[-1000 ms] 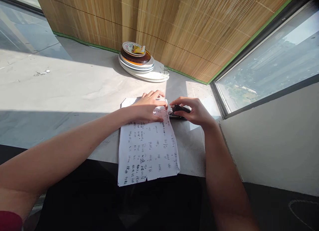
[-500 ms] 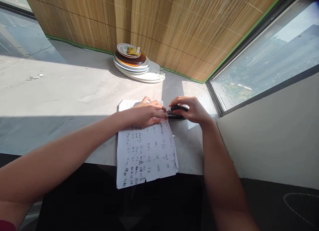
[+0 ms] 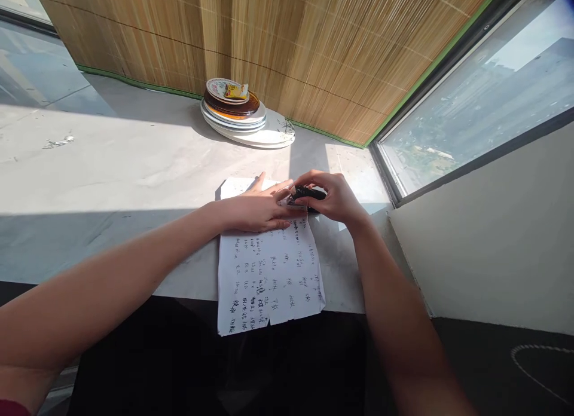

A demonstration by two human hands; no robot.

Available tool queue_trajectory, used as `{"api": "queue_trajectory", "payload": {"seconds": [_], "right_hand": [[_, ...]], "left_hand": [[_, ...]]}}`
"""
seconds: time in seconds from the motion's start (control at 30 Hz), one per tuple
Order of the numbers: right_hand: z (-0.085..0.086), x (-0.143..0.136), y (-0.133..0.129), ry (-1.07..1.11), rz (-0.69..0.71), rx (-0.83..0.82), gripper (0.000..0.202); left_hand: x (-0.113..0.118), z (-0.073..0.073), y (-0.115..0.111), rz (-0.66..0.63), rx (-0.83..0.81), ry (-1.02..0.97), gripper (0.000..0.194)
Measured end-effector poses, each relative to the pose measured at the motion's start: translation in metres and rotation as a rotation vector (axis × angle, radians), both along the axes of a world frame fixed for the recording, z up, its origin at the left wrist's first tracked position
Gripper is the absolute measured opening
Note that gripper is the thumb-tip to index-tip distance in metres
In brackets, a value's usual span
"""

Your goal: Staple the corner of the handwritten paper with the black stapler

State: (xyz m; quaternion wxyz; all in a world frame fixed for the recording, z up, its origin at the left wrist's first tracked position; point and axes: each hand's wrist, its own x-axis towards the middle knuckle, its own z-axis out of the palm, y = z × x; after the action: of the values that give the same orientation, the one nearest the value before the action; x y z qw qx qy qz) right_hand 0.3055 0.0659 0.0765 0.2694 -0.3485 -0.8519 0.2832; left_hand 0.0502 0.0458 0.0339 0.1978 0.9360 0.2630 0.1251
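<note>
Sheets of paper (image 3: 273, 278) covered in handwriting lie on the grey stone counter, with their near end hanging past its front edge. Spread flat on their upper part is my left hand (image 3: 260, 210), fingers apart and pointing right. My right hand (image 3: 329, 195) is closed around a black stapler (image 3: 309, 193) at the right edge of the paper. The stapler's front end reaches over the sheets, close beside my left fingertips. Its lower arm is mostly hidden by the paper and my fingers.
Behind the paper stands a stack of plates (image 3: 244, 135) with a small yellow packet (image 3: 236, 91) on top. A bamboo blind (image 3: 269, 39) hangs at the back. On the right are a window (image 3: 470, 111) and a low white wall (image 3: 488, 236).
My right hand has moved left with the stapler, bringing its front over the paper. The paper has shifted slightly right, and my left fingers have spread wider.
</note>
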Motion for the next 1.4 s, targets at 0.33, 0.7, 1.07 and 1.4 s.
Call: {"api": "queue_trajectory", "payload": {"seconds": [0.33, 0.7, 1.07, 1.4], "right_hand": [[-0.01, 0.005, 0.006, 0.018, 0.113, 0.02, 0.031], [-0.015, 0.0, 0.006, 0.014, 0.011, 0.034, 0.03], [-0.008, 0.001, 0.002, -0.007, 0.082, 0.001, 0.03], [-0.009, -0.001, 0.002, 0.035, 0.125, 0.058, 0.029]], "left_hand": [[-0.014, 0.009, -0.011, -0.003, -0.037, 0.075, 0.055], [-0.02, 0.01, -0.005, -0.004, -0.064, 0.096, 0.059], [-0.022, 0.009, -0.005, -0.027, -0.076, 0.092, 0.059], [-0.021, 0.01, -0.005, -0.062, -0.104, 0.113, 0.061]]}}
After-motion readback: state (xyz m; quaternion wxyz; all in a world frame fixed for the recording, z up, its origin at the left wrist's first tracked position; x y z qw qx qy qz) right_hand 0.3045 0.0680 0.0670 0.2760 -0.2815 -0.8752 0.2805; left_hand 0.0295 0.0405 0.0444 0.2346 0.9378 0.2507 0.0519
